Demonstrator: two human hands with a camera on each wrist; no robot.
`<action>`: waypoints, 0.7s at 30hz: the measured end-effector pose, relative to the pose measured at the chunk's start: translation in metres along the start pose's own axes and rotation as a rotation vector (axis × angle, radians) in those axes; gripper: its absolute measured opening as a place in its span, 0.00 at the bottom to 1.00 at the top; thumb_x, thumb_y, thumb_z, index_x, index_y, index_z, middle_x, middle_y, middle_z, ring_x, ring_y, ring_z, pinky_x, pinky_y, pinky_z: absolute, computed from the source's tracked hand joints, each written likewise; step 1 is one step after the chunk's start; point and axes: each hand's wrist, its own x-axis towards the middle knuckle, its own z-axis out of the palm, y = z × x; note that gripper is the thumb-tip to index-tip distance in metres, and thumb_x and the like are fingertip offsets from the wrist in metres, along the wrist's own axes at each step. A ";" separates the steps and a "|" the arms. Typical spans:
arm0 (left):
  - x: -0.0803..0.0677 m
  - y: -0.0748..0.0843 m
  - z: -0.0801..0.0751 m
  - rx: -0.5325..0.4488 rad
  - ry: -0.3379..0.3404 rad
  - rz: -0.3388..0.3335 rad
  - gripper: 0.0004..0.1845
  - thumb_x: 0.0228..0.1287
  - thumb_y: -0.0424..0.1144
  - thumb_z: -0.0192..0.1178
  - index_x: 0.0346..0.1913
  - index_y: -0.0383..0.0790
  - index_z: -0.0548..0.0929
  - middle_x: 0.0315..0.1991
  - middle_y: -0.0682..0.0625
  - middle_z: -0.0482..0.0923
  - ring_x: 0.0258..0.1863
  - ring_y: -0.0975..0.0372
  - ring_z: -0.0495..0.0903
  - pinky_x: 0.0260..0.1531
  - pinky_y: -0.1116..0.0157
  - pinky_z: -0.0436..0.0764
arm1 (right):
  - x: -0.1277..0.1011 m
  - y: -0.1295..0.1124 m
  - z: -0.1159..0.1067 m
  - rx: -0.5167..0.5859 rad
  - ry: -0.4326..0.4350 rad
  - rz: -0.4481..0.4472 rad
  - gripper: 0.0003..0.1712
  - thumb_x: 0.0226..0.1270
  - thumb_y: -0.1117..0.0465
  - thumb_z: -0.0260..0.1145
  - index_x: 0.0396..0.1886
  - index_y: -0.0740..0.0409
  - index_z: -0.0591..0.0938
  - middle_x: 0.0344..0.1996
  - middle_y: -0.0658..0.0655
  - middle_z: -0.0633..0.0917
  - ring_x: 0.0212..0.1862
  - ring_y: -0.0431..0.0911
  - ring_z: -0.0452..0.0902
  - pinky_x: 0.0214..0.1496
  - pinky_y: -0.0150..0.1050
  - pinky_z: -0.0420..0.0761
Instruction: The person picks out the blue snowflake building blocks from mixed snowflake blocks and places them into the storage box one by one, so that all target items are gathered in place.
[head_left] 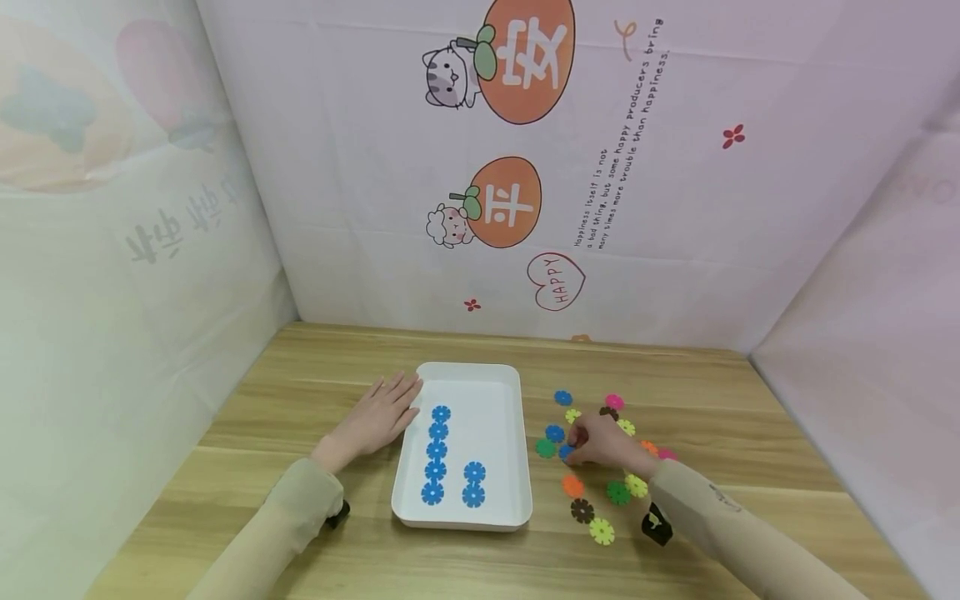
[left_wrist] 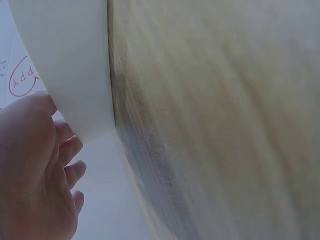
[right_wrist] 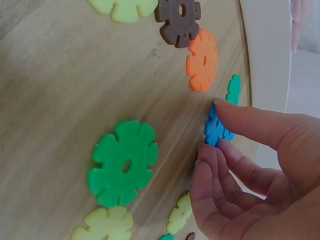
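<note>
My left hand (head_left: 378, 417) rests with extended fingers on the left rim of the white tray (head_left: 491, 400). In the left wrist view its fingertips (left_wrist: 75, 145) lie along the tray's wall. Inside the tray, several blue snowflake discs (head_left: 437, 451) form a long column at the left. Two more blue discs (head_left: 474, 472) make a short column nearer the middle. To the right of the tray my right hand (head_left: 603, 442) pinches a blue snowflake disc (right_wrist: 213, 128) between thumb and fingers, close over the table. Another blue disc (head_left: 555, 433) lies just beyond it, with a green disc (head_left: 545, 448) beside.
Loose discs spread over the wooden table (head_left: 337, 358) right of the tray: orange (head_left: 573, 486), brown (head_left: 582, 511), yellow (head_left: 602, 531), dark green (head_left: 618, 492) and pink (head_left: 615, 402). A further blue disc (head_left: 563, 397) lies farther back. Printed cloth walls (head_left: 360, 208) enclose the table.
</note>
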 end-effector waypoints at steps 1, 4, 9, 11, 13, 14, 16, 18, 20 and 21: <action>0.000 0.000 0.000 -0.001 0.001 0.001 0.31 0.80 0.49 0.42 0.77 0.37 0.58 0.78 0.41 0.56 0.78 0.44 0.54 0.76 0.41 0.54 | 0.000 0.000 0.000 -0.001 0.001 0.001 0.13 0.51 0.64 0.78 0.30 0.63 0.80 0.26 0.52 0.80 0.30 0.42 0.70 0.33 0.33 0.72; 0.000 0.000 0.000 0.000 -0.005 -0.003 0.31 0.80 0.49 0.42 0.77 0.37 0.58 0.78 0.41 0.55 0.78 0.44 0.54 0.76 0.41 0.53 | 0.001 0.000 0.000 0.007 0.000 0.005 0.14 0.50 0.65 0.78 0.30 0.63 0.79 0.26 0.52 0.80 0.30 0.42 0.70 0.32 0.33 0.71; 0.000 0.000 0.000 0.003 -0.010 -0.005 0.31 0.80 0.49 0.41 0.77 0.37 0.58 0.79 0.41 0.54 0.78 0.44 0.53 0.77 0.41 0.53 | 0.002 -0.001 -0.002 0.014 0.002 -0.005 0.12 0.51 0.68 0.76 0.29 0.63 0.78 0.26 0.52 0.80 0.30 0.42 0.71 0.32 0.32 0.73; 0.000 0.000 -0.001 0.000 -0.008 -0.003 0.31 0.80 0.49 0.41 0.77 0.36 0.58 0.78 0.41 0.55 0.78 0.44 0.53 0.76 0.41 0.53 | 0.002 -0.002 -0.003 0.016 -0.002 -0.011 0.10 0.52 0.70 0.73 0.29 0.63 0.79 0.26 0.52 0.81 0.30 0.41 0.72 0.31 0.31 0.74; 0.000 0.000 -0.001 -0.001 -0.017 -0.008 0.31 0.80 0.50 0.41 0.77 0.37 0.57 0.79 0.42 0.54 0.79 0.45 0.53 0.77 0.42 0.53 | 0.002 -0.003 -0.004 0.024 -0.009 -0.006 0.07 0.54 0.72 0.70 0.30 0.63 0.80 0.26 0.53 0.82 0.30 0.41 0.73 0.30 0.31 0.75; 0.000 0.000 -0.001 -0.003 -0.016 -0.007 0.31 0.80 0.50 0.41 0.77 0.37 0.57 0.79 0.42 0.54 0.79 0.45 0.53 0.77 0.42 0.53 | 0.002 -0.003 -0.004 0.025 -0.013 -0.011 0.06 0.55 0.73 0.69 0.30 0.64 0.80 0.26 0.53 0.82 0.29 0.41 0.73 0.29 0.32 0.76; 0.000 0.000 -0.002 -0.006 -0.017 -0.008 0.31 0.80 0.50 0.41 0.77 0.37 0.57 0.79 0.42 0.54 0.79 0.45 0.53 0.77 0.42 0.53 | 0.002 -0.005 -0.005 0.035 -0.022 -0.019 0.04 0.57 0.73 0.67 0.30 0.64 0.80 0.26 0.55 0.82 0.28 0.42 0.75 0.29 0.32 0.78; 0.000 0.000 -0.001 -0.004 -0.015 -0.006 0.31 0.80 0.50 0.42 0.77 0.37 0.57 0.79 0.42 0.54 0.79 0.45 0.53 0.77 0.42 0.53 | 0.002 -0.007 -0.007 0.053 -0.033 -0.030 0.03 0.59 0.74 0.66 0.30 0.65 0.80 0.26 0.56 0.83 0.28 0.43 0.78 0.29 0.34 0.80; 0.001 0.000 -0.001 -0.001 -0.008 -0.002 0.31 0.80 0.49 0.42 0.77 0.37 0.58 0.79 0.42 0.55 0.78 0.45 0.54 0.77 0.42 0.53 | 0.002 -0.009 -0.010 0.062 -0.041 -0.045 0.03 0.61 0.73 0.65 0.30 0.65 0.80 0.26 0.57 0.83 0.27 0.44 0.80 0.29 0.35 0.82; 0.001 0.000 -0.001 0.000 -0.005 0.000 0.31 0.80 0.49 0.42 0.77 0.37 0.58 0.78 0.42 0.55 0.78 0.45 0.54 0.77 0.42 0.54 | 0.002 -0.010 -0.012 0.066 -0.045 -0.051 0.03 0.61 0.73 0.65 0.30 0.65 0.80 0.26 0.56 0.84 0.27 0.44 0.81 0.29 0.35 0.82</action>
